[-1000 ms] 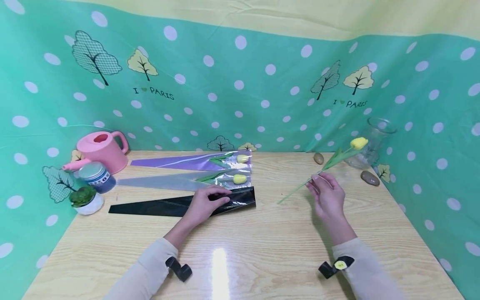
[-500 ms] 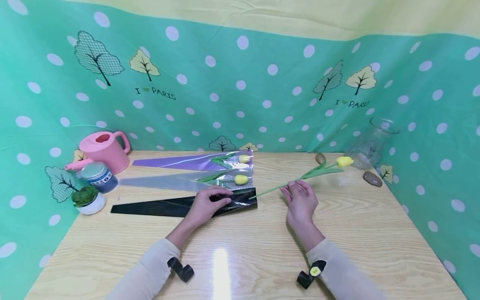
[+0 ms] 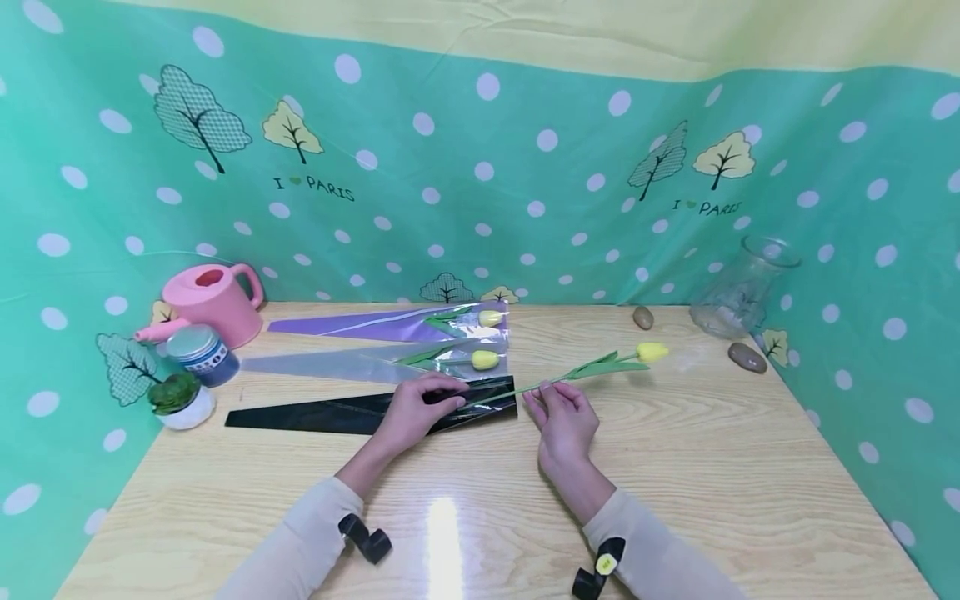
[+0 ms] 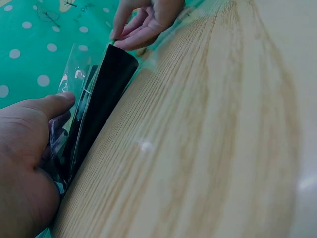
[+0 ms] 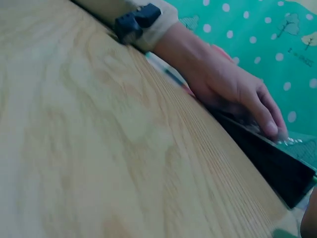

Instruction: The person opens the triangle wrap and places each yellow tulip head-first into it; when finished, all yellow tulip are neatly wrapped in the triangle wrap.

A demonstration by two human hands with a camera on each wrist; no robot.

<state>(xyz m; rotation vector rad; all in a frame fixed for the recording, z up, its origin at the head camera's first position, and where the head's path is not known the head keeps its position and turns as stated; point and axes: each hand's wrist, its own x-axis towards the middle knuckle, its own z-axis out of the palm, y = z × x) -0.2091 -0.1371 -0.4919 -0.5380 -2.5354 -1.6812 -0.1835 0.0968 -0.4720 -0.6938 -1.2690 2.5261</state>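
My left hand (image 3: 416, 412) pinches the clear film of a black flower sleeve (image 3: 300, 416), holding its mouth end apart. The left wrist view shows the thumb on the film (image 4: 74, 79) and the black back (image 4: 111, 74) curving away from it. With thumb and fingertips, my right hand (image 3: 566, 421) grips the green stem of a yellow artificial tulip (image 3: 652, 352). Its stem lies nearly level, the lower end within the sleeve's mouth, close to the left fingers. The bloom points right. In the right wrist view the right hand is mostly cut off.
Behind lie a grey sleeve (image 3: 315, 365) and a purple sleeve (image 3: 337, 323), each with a yellow tulip. At left stand a pink watering can (image 3: 213, 304), a blue jar (image 3: 206, 358) and a potted succulent (image 3: 183, 406). A glass vase (image 3: 738, 300) and two stones (image 3: 747, 357) are at right.
My right hand has moved left with the tulip, and the stem's lower end has gone from open air into the black sleeve's mouth. The left hand has stayed on the sleeve.
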